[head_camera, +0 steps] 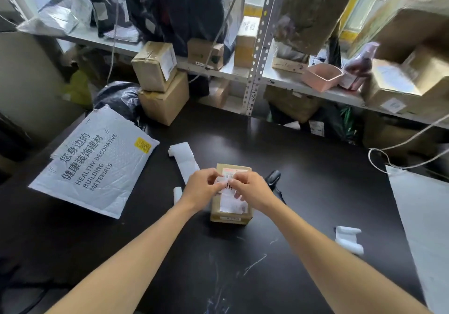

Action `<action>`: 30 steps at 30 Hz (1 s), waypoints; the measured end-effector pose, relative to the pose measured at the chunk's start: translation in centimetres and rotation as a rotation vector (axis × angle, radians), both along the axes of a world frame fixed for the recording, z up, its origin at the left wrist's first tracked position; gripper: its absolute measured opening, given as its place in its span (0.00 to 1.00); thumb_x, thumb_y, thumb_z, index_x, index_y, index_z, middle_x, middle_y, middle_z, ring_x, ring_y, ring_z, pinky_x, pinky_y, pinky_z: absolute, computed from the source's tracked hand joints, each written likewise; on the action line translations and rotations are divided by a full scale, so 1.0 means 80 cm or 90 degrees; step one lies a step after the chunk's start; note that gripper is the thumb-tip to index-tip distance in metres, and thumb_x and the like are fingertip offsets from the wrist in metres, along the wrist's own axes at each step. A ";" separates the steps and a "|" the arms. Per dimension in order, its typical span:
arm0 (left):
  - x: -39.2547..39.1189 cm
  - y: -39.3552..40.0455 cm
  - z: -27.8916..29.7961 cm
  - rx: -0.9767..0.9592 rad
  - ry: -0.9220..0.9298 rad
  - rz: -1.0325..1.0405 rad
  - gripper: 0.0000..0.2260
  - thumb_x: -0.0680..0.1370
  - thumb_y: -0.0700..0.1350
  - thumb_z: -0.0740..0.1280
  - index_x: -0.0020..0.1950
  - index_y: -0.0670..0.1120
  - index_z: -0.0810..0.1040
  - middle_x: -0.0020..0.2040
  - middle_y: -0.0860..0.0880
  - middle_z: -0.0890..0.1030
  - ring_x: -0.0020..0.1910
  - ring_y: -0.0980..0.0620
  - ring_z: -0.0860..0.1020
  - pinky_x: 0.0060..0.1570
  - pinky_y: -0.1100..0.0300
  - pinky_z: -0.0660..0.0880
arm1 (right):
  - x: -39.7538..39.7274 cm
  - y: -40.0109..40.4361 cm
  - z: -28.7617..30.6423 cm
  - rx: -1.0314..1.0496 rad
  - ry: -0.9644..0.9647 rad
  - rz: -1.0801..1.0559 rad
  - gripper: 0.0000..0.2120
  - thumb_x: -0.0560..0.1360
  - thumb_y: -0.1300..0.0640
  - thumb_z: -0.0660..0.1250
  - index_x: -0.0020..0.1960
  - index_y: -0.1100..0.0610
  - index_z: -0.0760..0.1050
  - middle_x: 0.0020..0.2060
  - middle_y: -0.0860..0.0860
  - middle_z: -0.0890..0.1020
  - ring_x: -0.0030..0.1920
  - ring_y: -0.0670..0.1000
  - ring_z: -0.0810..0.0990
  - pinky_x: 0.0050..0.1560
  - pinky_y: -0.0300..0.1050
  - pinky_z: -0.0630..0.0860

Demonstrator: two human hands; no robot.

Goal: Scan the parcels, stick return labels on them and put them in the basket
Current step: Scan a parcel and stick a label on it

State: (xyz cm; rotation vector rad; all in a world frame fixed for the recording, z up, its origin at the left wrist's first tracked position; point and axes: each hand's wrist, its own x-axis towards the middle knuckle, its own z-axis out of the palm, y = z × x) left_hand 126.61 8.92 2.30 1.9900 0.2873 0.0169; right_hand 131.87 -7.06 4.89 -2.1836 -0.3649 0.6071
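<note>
Left hand (202, 187) and right hand (250, 188) both pinch a white return label (222, 180) over small cardboard parcel (230, 210) on black desk (303, 180).

Two hands (204, 187) (250, 189), one small box (230, 212), one mailer (94, 160), one scanner (273, 177)

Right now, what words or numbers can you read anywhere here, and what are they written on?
"HEALTHY DECORATIVE BUILDING MATERIALS": grey padded mailer, under a line of Chinese characters.
Yellow sticker on that mailer: a code, too small to read.
Label pinched by the left hand and right hand: dark handwriting, partly hidden, unreadable.
Printed labels on the small box: too blurred.
Labels on the shelf boxes: too blurred.
</note>
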 end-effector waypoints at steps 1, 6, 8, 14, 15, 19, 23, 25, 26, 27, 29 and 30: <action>0.002 -0.008 0.000 -0.011 0.019 -0.007 0.03 0.76 0.43 0.74 0.47 0.46 0.82 0.44 0.52 0.83 0.45 0.51 0.82 0.43 0.59 0.82 | 0.001 -0.008 0.001 -0.031 0.004 0.005 0.12 0.79 0.54 0.65 0.38 0.56 0.78 0.32 0.47 0.80 0.31 0.43 0.79 0.37 0.43 0.76; 0.002 -0.035 -0.007 0.153 0.118 -0.072 0.05 0.76 0.45 0.72 0.41 0.47 0.80 0.45 0.50 0.83 0.44 0.51 0.82 0.42 0.57 0.82 | -0.004 -0.033 -0.001 -0.222 0.011 0.088 0.16 0.79 0.51 0.65 0.35 0.56 0.77 0.31 0.50 0.81 0.29 0.47 0.75 0.33 0.40 0.72; 0.000 -0.039 -0.007 0.279 0.113 -0.081 0.05 0.76 0.47 0.70 0.41 0.49 0.79 0.47 0.49 0.83 0.47 0.50 0.80 0.45 0.54 0.80 | -0.005 -0.031 -0.005 -0.252 0.013 0.101 0.16 0.79 0.49 0.65 0.37 0.56 0.79 0.31 0.49 0.80 0.29 0.46 0.76 0.32 0.39 0.73; 0.007 -0.037 0.013 0.514 0.130 -0.134 0.11 0.80 0.53 0.67 0.53 0.46 0.81 0.50 0.46 0.83 0.44 0.48 0.78 0.39 0.56 0.72 | 0.003 -0.014 -0.011 -0.329 -0.042 0.129 0.19 0.79 0.46 0.65 0.32 0.52 0.74 0.34 0.51 0.81 0.35 0.51 0.78 0.34 0.45 0.75; 0.008 -0.036 0.015 0.549 0.139 -0.152 0.12 0.80 0.53 0.67 0.54 0.46 0.80 0.50 0.46 0.82 0.43 0.49 0.77 0.38 0.56 0.71 | 0.004 -0.012 -0.011 -0.343 -0.043 0.137 0.19 0.79 0.46 0.66 0.33 0.53 0.73 0.34 0.51 0.79 0.34 0.50 0.77 0.32 0.44 0.72; 0.014 -0.031 0.014 0.518 0.218 -0.172 0.13 0.79 0.55 0.68 0.53 0.46 0.78 0.49 0.46 0.82 0.45 0.48 0.79 0.38 0.56 0.73 | 0.010 -0.009 -0.010 -0.370 -0.027 0.155 0.13 0.79 0.48 0.66 0.42 0.57 0.78 0.40 0.54 0.81 0.39 0.54 0.79 0.36 0.45 0.75; 0.025 -0.022 0.012 0.415 0.285 -0.172 0.09 0.76 0.51 0.70 0.45 0.46 0.78 0.41 0.48 0.84 0.45 0.48 0.83 0.47 0.52 0.80 | 0.016 -0.007 -0.012 -0.384 -0.007 0.159 0.15 0.79 0.47 0.66 0.44 0.58 0.81 0.37 0.53 0.83 0.34 0.51 0.80 0.39 0.46 0.80; 0.029 -0.020 0.013 0.406 0.299 -0.178 0.09 0.75 0.52 0.71 0.47 0.48 0.77 0.41 0.50 0.83 0.46 0.49 0.83 0.48 0.52 0.80 | 0.019 -0.008 -0.011 -0.383 0.013 0.158 0.15 0.78 0.46 0.67 0.44 0.58 0.80 0.34 0.51 0.83 0.29 0.49 0.80 0.34 0.42 0.79; 0.030 -0.019 0.014 0.407 0.306 -0.171 0.11 0.75 0.54 0.72 0.48 0.49 0.76 0.42 0.50 0.83 0.47 0.49 0.83 0.47 0.53 0.79 | 0.020 -0.009 -0.011 -0.387 0.017 0.153 0.15 0.77 0.45 0.68 0.45 0.57 0.79 0.34 0.51 0.83 0.27 0.48 0.79 0.31 0.41 0.79; 0.030 -0.018 0.016 0.417 0.320 -0.157 0.14 0.73 0.57 0.73 0.49 0.49 0.75 0.43 0.50 0.82 0.47 0.50 0.82 0.45 0.54 0.77 | 0.020 -0.012 -0.010 -0.393 0.017 0.144 0.14 0.76 0.43 0.69 0.47 0.55 0.77 0.35 0.50 0.83 0.26 0.47 0.78 0.29 0.40 0.77; 0.030 -0.013 0.021 0.453 0.368 -0.120 0.22 0.70 0.64 0.74 0.48 0.50 0.72 0.43 0.52 0.81 0.45 0.51 0.81 0.42 0.56 0.73 | 0.021 -0.020 -0.007 -0.410 0.036 0.101 0.18 0.73 0.39 0.71 0.44 0.53 0.73 0.35 0.48 0.80 0.26 0.47 0.78 0.29 0.39 0.75; 0.030 -0.009 0.022 0.458 0.392 -0.105 0.24 0.68 0.66 0.75 0.47 0.50 0.72 0.42 0.52 0.81 0.44 0.52 0.81 0.41 0.56 0.73 | 0.020 -0.024 -0.006 -0.422 0.054 0.073 0.21 0.71 0.36 0.71 0.43 0.53 0.71 0.36 0.48 0.80 0.28 0.47 0.78 0.30 0.40 0.75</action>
